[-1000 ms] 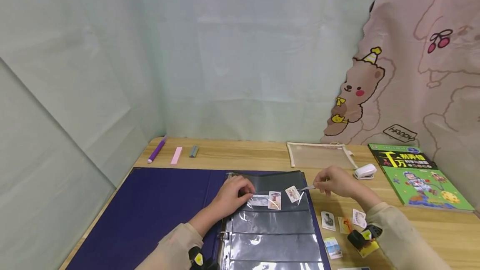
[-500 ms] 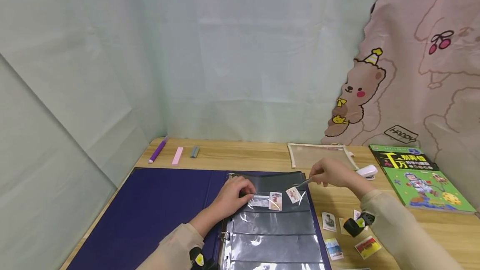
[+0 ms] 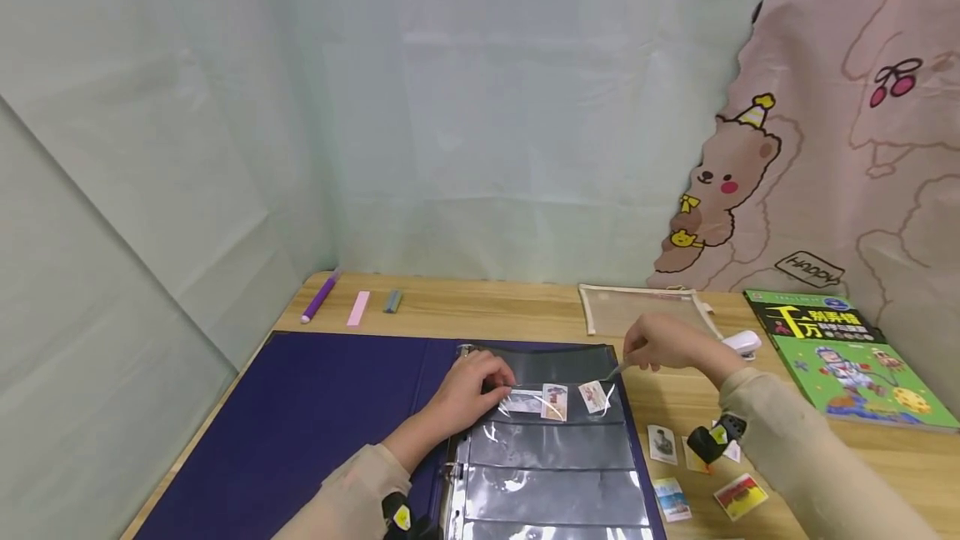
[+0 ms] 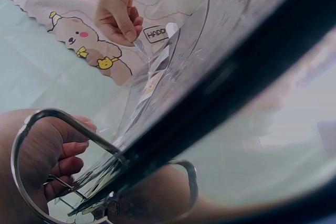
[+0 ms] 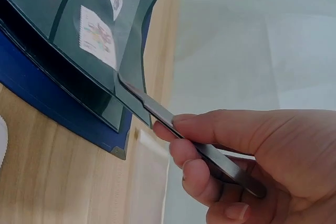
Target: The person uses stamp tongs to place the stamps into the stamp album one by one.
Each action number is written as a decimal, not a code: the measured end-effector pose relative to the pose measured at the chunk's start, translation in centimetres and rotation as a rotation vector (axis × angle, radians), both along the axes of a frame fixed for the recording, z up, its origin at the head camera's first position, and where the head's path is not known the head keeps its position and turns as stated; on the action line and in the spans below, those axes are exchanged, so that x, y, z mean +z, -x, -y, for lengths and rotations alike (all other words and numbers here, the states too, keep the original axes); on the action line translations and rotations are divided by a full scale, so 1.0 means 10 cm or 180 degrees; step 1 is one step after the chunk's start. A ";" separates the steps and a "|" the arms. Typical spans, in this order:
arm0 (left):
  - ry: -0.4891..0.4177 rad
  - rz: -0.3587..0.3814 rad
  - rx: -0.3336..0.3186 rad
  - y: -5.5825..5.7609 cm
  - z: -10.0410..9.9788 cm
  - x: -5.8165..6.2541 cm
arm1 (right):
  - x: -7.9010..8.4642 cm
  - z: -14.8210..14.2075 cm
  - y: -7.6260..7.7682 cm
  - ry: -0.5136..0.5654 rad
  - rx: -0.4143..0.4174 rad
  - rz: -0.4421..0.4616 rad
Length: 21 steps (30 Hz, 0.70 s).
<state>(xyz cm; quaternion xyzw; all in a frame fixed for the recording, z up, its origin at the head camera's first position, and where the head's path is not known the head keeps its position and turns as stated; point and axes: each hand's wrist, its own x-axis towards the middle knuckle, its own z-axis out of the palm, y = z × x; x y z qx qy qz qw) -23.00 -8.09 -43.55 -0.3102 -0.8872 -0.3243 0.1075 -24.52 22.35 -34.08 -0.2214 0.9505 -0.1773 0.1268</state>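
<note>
My right hand point(image 3: 667, 342) pinches metal tweezers point(image 5: 202, 150) between thumb and fingers at the album's upper right edge. Their tip touches the corner of a small perforated stamp point(image 5: 97, 36), which lies tilted at the second pocket row of the black album page point(image 3: 551, 444). Left of it, a second stamp point(image 3: 555, 402) and a pale grey strip-shaped stamp point(image 3: 523, 401) sit in the same row. My left hand point(image 3: 468, 386) rests at that row's left end, curled fingers and thumb pinching the clear pocket film point(image 4: 107, 121). The metal binder rings point(image 4: 18, 156) stand close to the left wrist.
Several loose stamps point(image 3: 672, 499) lie right of the album's blue cover point(image 3: 345, 407). Behind are a mesh pouch point(image 3: 648, 312), a white stapler-like object point(image 3: 742, 343) and a green book point(image 3: 847, 357). A purple pen point(image 3: 320, 298) and pink strip point(image 3: 359, 307) lie back left.
The right hand has shifted up and slightly left, steepening the tweezers over the tilted stamp. That stamp sits slightly lower against the row. The left hand stays in place.
</note>
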 end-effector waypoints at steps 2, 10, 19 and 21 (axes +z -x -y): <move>0.0001 0.0009 -0.0002 0.00 0.00 0.00 | 0.01 -0.01 0.00 -0.0044 0.0022 0.0009; 0.0005 0.0015 0.0011 -0.01 0.00 0.00 | 0.05 -0.03 0.02 -0.0131 0.0119 0.0064; 0.0084 0.0059 0.0043 -0.02 -0.01 0.02 | 0.13 -0.06 0.01 -0.0187 0.0101 0.0066; 0.0100 0.0054 0.0050 -0.01 -0.01 0.03 | 0.13 -0.09 0.01 -0.0129 0.0085 0.0047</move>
